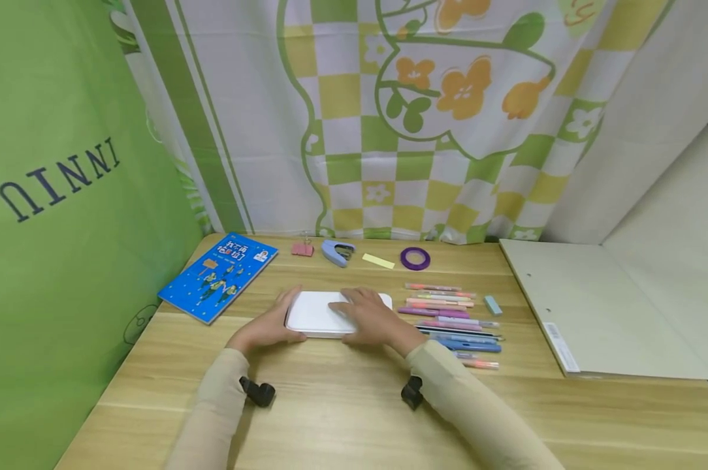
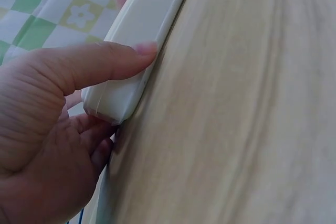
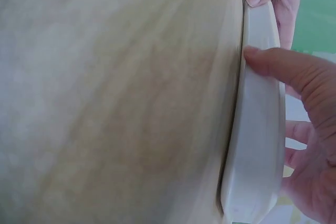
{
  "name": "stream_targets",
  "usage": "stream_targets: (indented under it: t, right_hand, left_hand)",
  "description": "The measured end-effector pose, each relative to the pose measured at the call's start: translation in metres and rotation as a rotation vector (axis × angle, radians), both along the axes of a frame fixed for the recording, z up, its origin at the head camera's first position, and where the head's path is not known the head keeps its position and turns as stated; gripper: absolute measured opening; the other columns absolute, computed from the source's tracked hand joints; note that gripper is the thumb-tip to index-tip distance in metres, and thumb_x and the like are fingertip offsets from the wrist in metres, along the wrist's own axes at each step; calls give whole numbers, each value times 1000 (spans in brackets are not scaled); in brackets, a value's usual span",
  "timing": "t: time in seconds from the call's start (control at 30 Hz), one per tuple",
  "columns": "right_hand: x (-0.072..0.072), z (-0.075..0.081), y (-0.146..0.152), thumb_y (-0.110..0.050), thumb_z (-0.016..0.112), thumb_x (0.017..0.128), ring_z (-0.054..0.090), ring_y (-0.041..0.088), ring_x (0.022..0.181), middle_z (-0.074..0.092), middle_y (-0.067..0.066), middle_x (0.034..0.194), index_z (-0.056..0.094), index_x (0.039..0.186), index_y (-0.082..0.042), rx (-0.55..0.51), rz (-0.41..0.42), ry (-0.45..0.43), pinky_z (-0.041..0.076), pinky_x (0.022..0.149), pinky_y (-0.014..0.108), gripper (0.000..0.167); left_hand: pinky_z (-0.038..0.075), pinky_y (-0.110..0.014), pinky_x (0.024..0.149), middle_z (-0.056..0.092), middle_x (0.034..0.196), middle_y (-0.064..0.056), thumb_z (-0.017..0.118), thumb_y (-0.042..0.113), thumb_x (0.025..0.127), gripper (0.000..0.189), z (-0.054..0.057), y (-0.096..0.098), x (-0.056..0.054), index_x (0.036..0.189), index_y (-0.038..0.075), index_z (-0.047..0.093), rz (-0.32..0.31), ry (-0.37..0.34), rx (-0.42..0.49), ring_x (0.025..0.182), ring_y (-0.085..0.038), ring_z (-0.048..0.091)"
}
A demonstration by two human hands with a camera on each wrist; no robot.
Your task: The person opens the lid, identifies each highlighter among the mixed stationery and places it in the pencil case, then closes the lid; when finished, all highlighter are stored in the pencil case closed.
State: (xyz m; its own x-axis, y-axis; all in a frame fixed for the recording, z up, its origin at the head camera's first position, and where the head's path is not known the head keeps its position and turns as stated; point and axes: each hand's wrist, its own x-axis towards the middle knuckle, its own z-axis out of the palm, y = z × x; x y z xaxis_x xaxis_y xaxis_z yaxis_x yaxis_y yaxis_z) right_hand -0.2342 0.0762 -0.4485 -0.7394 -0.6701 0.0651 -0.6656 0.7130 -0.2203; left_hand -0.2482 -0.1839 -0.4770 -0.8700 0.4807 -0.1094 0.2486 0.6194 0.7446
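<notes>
On the table (image 1: 342,424), fingers (image 1: 356,297) hold a white box (image 1: 309,314).

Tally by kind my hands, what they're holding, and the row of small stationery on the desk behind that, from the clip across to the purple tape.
Hands, left hand and right hand: 2
White case: 1
Pink binder clip: 1
Stapler: 1
Yellow strip: 1
Purple tape roll: 1
Total: 7
</notes>
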Motion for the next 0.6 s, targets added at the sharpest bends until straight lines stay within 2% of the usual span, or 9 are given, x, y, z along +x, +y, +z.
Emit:
stream_targets:
  t: [0.23,0.6]
  right_hand:
    - [-2,-2,0,-35,76,74,40,37,127,43,19,142,54,135,-17,-45,21,19,28,108,48,67]
    - [-4,1,2,-27,77,72,36,42,128,40,22,143,55,134,-14,-123,23,-62,30,106,52,67]
  left_hand:
    - [12,-57,111,6,156,-17,80,28,75,110,-3,-3,0,153,16,3,20,-15,-1,142,-39,8]
    - [11,-53,113,4,157,-15,80,30,75,113,0,-4,1,153,15,0,28,-37,72,143,-34,7]
